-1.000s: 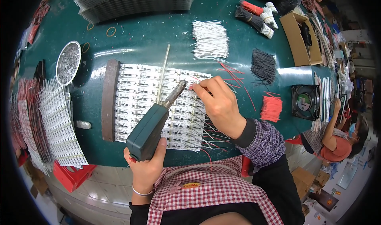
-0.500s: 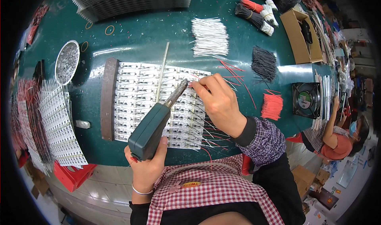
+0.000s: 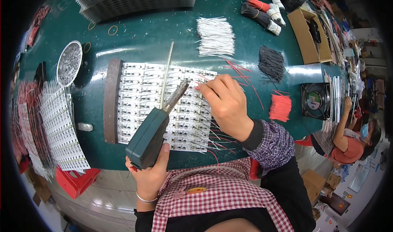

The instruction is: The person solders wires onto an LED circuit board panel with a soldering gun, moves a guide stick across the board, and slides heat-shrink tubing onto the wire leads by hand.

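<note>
My left hand (image 3: 151, 178) is closed around the handle of a dark green soldering gun (image 3: 148, 138). The gun's metal tip points up and right, over a white panel of small circuit boards (image 3: 186, 127). A small gap separates the tip from my right hand (image 3: 229, 105), whose thumb and fingers pinch a thin red wire (image 3: 197, 87) at the panel's upper right. Many white, black and red wires stick out from the panel's right side. Across the panel lies a narrow clear strip (image 3: 167, 70), and a brown bar (image 3: 111, 101) sits along its left edge.
Piles of white (image 3: 215, 37), black (image 3: 271, 64) and red wires (image 3: 280, 107) lie beyond and right. A fan (image 3: 315, 101) and a cardboard box (image 3: 301, 31) stand at right. Left are a bowl of scraps (image 3: 68, 64) and wired panels (image 3: 61, 127). Another person (image 3: 348, 144) works far right.
My left hand has drawn the soldering gun slightly down and left, so its tip has come away from my right fingertips. My right hand has hardly moved and keeps its pinch.
</note>
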`<state>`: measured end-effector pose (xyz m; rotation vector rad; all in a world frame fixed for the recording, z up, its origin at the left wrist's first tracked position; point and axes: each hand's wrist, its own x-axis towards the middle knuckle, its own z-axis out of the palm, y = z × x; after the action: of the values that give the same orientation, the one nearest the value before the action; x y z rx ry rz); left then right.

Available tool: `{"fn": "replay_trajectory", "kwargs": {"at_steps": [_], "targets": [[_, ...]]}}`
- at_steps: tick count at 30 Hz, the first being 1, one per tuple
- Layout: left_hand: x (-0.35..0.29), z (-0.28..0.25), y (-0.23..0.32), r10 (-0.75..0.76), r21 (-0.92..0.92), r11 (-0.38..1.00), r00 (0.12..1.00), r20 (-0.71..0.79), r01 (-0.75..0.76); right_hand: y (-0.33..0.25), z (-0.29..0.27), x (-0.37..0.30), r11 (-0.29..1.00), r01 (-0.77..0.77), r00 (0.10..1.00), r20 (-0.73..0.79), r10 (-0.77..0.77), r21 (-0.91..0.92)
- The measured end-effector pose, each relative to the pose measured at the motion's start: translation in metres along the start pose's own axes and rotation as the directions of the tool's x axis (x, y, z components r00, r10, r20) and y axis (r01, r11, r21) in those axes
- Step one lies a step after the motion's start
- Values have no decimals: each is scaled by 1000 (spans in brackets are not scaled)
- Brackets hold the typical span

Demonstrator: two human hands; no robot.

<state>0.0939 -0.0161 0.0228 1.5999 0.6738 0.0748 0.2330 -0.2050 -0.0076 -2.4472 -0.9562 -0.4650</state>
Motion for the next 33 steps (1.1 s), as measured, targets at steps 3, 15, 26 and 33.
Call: {"fn": "replay_trajectory", "kwargs": {"at_steps": [3,15,26,33], "targets": [[-2,-2,-1,-13,-23,1000,1000,9,13,-3,-1,-5,1000,11,1000,-19,-11,26],[-4,0,3,42,-26,999,999,33,-41,0,4,-13,997,29,999,35,-31,73],[-3,4,12,174,104,978,982,69,-181,-2,1,-10,998,31,997,75,-35,49],[-9,-3,-7,67,-2,998,998,-4,-67,-3,1,-11,999,12,996,87,-16,39]]}}
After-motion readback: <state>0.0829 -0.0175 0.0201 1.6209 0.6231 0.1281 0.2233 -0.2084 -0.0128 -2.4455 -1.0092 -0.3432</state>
